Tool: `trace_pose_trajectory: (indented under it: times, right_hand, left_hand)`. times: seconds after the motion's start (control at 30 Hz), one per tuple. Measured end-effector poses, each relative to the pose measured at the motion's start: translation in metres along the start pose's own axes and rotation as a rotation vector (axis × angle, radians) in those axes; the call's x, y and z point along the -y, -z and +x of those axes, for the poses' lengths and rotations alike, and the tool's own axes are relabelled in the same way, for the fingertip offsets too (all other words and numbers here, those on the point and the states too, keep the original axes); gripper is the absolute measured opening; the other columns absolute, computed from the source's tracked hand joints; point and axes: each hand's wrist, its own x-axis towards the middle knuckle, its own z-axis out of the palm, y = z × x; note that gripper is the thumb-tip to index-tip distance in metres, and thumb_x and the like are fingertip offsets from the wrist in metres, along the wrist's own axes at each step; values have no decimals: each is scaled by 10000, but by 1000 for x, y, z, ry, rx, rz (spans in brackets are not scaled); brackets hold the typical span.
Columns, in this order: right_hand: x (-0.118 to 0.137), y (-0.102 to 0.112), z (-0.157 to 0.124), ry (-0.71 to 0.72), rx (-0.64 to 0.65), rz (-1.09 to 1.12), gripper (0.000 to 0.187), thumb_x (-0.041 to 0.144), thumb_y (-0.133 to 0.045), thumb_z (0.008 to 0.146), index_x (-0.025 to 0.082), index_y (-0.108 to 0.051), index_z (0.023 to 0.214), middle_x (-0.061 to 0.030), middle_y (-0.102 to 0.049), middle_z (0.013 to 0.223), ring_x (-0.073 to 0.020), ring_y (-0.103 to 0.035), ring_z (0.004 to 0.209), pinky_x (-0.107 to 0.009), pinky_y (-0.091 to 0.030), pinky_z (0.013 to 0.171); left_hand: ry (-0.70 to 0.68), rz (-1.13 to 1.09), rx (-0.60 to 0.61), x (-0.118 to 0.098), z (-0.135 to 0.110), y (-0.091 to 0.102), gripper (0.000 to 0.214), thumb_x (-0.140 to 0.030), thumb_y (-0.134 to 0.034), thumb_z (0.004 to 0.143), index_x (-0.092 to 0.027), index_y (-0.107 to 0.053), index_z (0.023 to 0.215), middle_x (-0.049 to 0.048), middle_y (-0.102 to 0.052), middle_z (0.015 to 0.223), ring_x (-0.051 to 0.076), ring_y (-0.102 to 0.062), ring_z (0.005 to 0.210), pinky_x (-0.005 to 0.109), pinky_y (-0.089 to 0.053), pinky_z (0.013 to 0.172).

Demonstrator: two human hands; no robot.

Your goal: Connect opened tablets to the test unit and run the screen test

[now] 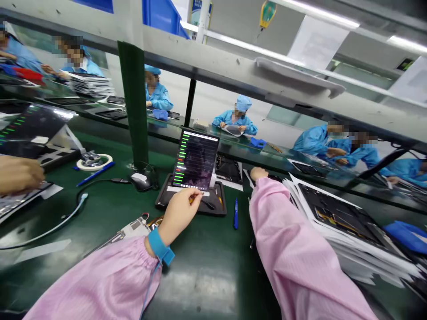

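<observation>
My left hand (183, 210), with a blue wrist strap (160, 245), is closed in a pinch in front of the lit screen (196, 160). A tiny tip shows at its fingers, too small to name. The screen stands tilted in a black tray (218, 210) and shows rows of green and red marks. A dark cable piece lies in the tray beside my fingertips. My right hand (259, 173) reaches to the back, beyond the blue pen (235, 213). Its fingers curl down by dark flat parts, and what they grip is hidden.
Right stands a stack of device panels and white sheets (343, 218). Left are a mouse (142, 181), a tape roll (95, 162), a pale cable (63, 226) and another person's hand (20, 174). An opened device part (133, 227) lies near my left wrist. A shelf beam (233, 71) crosses overhead.
</observation>
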Motion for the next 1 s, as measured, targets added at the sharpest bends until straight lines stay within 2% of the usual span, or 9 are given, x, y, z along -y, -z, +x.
trace_pose_trajectory:
  times: [0.13,0.23,0.33,0.43,0.57,0.7,0.83,0.93,1.0]
  right_hand:
    - [-29,-6,-13,-96,230,-297,351,357,-551,907,156,-534,1195,-84,-556,1186,-201,-574,1017,-416,-508,854]
    - [-43,-8,-25,-43,368,-430,351,356,-555,905,147,-539,1187,-90,-559,1179,-200,-576,1011,-409,-508,854]
    - [-46,-6,-32,45,436,-474,346,353,-559,903,137,-549,1173,-100,-561,1176,-197,-576,1010,-398,-506,859]
    - [-41,-2,-32,84,430,-466,333,351,-555,906,145,-552,1168,-94,-562,1175,-195,-576,1010,-400,-506,860]
    - [-23,11,-24,47,319,-414,331,360,-548,909,152,-549,1166,-80,-572,1150,-187,-584,982,-396,-515,837]
    - [0,38,-19,-6,138,-329,333,319,-509,927,113,-518,1189,-94,-599,1071,-173,-594,910,-345,-499,797]
    - [29,83,-23,10,-28,-272,344,159,-420,899,15,-488,1203,-175,-620,1011,-197,-593,913,-276,-414,772]
    - [54,128,-37,40,-162,-269,345,119,-369,871,66,-543,1165,-163,-638,973,-218,-595,901,-297,-394,754]
    - [71,159,-56,96,-267,-277,321,129,-409,842,116,-593,1105,-139,-655,933,-246,-592,896,-328,-405,750]
  left_hand:
    - [-31,35,28,-3,-3,-2,207,-291,-480,853,-199,-656,912,55,-694,977,209,-619,902,320,-461,819]
    - [-44,42,8,-2,-4,-4,204,-274,-480,854,-195,-663,898,43,-698,944,200,-625,872,314,-464,796]
    - [-56,35,-39,1,-3,-6,192,-250,-487,848,-197,-668,882,26,-702,910,184,-632,841,300,-468,773]
    - [-71,39,-54,3,-2,-6,181,-244,-496,843,-194,-667,879,26,-704,903,182,-634,836,297,-472,771]
    - [-85,42,-57,2,-2,-6,182,-240,-496,845,-189,-667,879,35,-705,913,186,-635,840,300,-476,777]
    - [-76,46,-56,1,-3,-5,194,-252,-492,851,-187,-672,886,39,-708,921,193,-638,859,302,-476,784]
    - [-89,44,-49,2,-2,-4,199,-248,-484,849,-186,-671,877,40,-710,921,193,-638,865,294,-473,782]
    - [-94,30,-59,6,0,-3,197,-261,-491,843,-181,-670,860,42,-710,883,191,-639,830,288,-475,766]
    - [-91,11,-69,9,1,-1,198,-274,-497,839,-179,-671,857,41,-711,865,188,-641,811,284,-475,759]
